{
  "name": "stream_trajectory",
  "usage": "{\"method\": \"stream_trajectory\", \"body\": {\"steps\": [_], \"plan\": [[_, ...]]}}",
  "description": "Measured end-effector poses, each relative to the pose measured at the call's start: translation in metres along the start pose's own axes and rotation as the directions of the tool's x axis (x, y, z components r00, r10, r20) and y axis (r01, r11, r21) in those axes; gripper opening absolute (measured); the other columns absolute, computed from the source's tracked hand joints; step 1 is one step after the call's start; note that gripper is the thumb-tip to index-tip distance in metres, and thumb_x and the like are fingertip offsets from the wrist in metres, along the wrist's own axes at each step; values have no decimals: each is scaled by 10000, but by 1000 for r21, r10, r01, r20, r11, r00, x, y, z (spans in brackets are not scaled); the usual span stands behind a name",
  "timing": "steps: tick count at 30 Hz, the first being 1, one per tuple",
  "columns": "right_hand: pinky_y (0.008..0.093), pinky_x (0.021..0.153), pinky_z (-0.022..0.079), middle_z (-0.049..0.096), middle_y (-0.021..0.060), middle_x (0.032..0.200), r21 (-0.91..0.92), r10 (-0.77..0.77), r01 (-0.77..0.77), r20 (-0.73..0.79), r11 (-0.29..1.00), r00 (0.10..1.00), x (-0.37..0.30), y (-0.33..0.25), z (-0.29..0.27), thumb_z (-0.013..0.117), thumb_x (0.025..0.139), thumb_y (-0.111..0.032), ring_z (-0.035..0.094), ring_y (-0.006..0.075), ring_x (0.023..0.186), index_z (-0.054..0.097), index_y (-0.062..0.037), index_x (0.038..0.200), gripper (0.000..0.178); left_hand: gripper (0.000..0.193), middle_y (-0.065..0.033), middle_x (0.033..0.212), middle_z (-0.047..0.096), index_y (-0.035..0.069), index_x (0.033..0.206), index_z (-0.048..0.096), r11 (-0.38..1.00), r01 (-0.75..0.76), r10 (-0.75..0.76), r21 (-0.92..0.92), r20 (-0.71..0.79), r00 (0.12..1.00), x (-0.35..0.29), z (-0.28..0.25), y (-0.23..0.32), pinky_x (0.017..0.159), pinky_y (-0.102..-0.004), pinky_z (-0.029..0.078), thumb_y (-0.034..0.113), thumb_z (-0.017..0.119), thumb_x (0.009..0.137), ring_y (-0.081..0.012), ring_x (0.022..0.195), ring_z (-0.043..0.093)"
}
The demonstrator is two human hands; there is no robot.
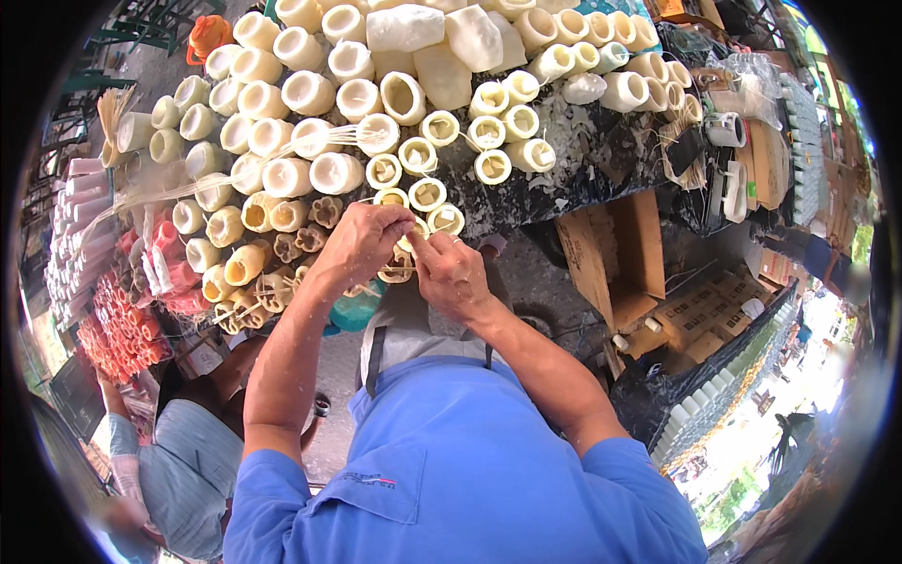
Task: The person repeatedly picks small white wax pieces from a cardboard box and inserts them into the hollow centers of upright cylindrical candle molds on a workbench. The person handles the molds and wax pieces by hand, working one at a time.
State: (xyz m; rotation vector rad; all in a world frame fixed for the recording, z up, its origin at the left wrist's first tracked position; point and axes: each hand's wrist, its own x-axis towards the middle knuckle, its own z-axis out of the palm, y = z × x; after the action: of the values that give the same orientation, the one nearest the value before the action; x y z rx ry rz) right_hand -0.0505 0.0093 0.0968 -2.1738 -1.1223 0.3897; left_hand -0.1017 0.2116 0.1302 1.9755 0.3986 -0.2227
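Both my hands meet at the near edge of the table, over a small pale-yellow hollow wax cylinder (419,228). My left hand (365,246) is closed, its thumb and fingertips pinched together just above the cylinder's rim. My right hand (455,274) is closed too, with the index finger and thumb at the cylinder's near side. Whatever lies between the fingertips is too small to make out. Close by stand more small wax cylinders (427,194), some with a pale piece inside. A bundle of white strings (334,135) lies across the larger wax cylinders (287,177) further left.
Wax chunks (470,38) lie at the far side. Brown flower-shaped pieces (310,239) and red-orange tubes (120,324) are on the left. An open cardboard box (615,254) stands to the right below the table. Another person (193,451) is at the lower left.
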Motion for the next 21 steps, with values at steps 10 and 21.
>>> {"method": "stream_trajectory", "body": {"steps": [10,21], "plan": [[454,620,592,658,136,887,-47,-14,14,-17,999,1000,15,0,5,757,909,-99,710,353,768,677,-43,1039,162,227,-225,1058,776,-37,1179,748,984,8,36,179,-241,970,-37,31,-12,811,-464,594,89,738,991,-418,914,758],[479,691,579,707,205,975,72,13,-1,-168,997,986,10,-8,0,713,1006,-74,711,412,795,699,5,1117,137,279,-205,1060,765,-6,1217,750,997,44,-21,57,-352,936,-51,49,-22,834,-481,607,111,750,964,-402,931,763]]}}
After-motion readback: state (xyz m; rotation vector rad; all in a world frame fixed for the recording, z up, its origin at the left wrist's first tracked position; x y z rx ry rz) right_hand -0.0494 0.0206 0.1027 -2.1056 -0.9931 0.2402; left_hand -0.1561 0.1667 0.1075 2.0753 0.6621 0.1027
